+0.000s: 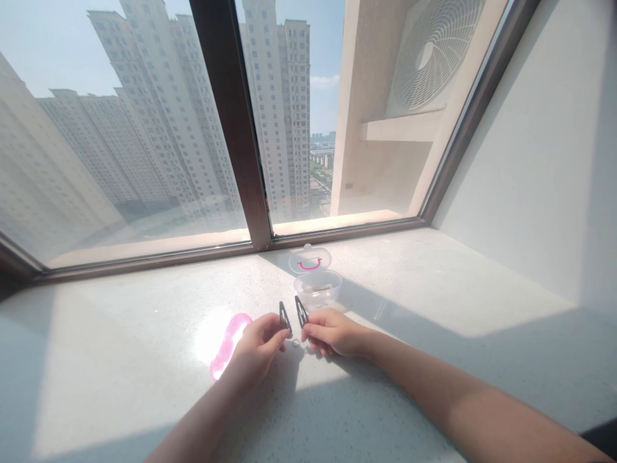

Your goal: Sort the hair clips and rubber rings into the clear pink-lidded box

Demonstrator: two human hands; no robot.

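Observation:
My left hand (263, 344) pinches a black snap hair clip (285, 316) between thumb and fingers, its narrow end pointing up. A second black snap hair clip (301, 311) is upright in the pinch of my right hand (335, 331), a small gap from the first. Below and between the clips a small ring-like thing (295, 343) shows on the sill; what it is I cannot make out. Just beyond my hands stands a clear plastic box (332, 292) with something thin inside. Its lid (311, 259), marked with a pink smile, is tipped back open.
To the left of my left hand lies a pink, wavy-edged plastic piece (226, 350) in strong glare. The speckled white sill (135, 360) runs to the window frame (260, 235) at the back. A white wall (530, 193) rises on the right.

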